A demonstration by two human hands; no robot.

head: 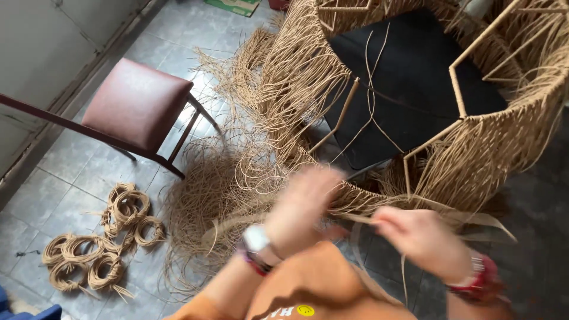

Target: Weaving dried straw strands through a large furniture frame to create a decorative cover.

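Note:
My left hand [305, 207] is blurred with motion, fingers closed around tan rattan strands [355, 218] at the lower rim of a woven chair frame [474, 148]. My right hand [418, 234] pinches the same strands just to the right, with a flat strip trailing down from it. The frame is half-covered in loose hanging cane and has a black seat panel [415, 77] inside. A watch sits on my left wrist and red bangles on my right.
A dark red padded chair [136, 106] stands at the left on the grey tiled floor. Several coiled cane bundles [101, 243] lie at the lower left. A tangle of loose cane [219, 189] spreads between the chair and the frame.

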